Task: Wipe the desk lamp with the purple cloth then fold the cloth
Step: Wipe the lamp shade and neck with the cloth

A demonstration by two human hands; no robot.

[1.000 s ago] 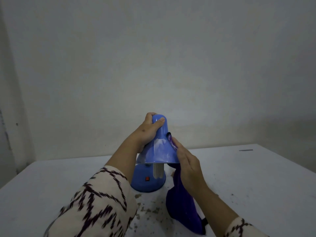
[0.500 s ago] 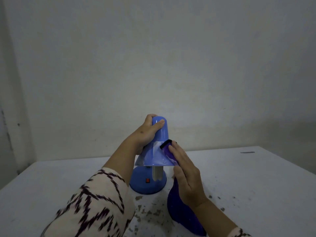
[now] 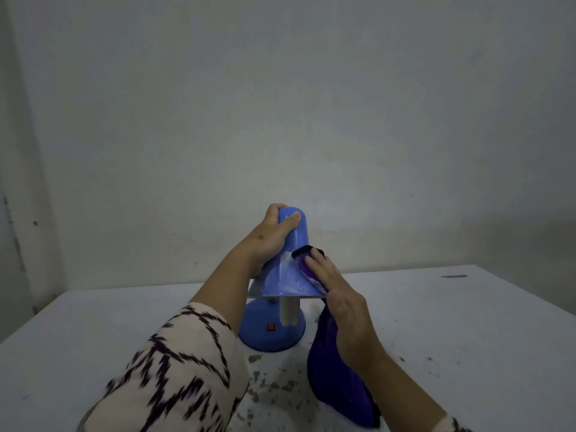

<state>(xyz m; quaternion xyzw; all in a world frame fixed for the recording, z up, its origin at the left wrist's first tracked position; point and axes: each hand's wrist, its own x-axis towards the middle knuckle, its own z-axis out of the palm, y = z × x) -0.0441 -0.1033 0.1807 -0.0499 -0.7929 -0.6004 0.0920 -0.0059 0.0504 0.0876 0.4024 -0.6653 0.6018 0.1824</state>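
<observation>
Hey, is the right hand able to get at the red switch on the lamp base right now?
Probably yes. The red switch faces the camera on the base, uncovered. The right hand is just up and right of it, pressing the purple cloth to the shade; only the hanging cloth lies near its path.

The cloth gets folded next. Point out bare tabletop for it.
Bare table lies right of the purple cloth, out to the far edge. Crowded: the lamp base with both hands mid-table, and dark flecks in front of it.
</observation>
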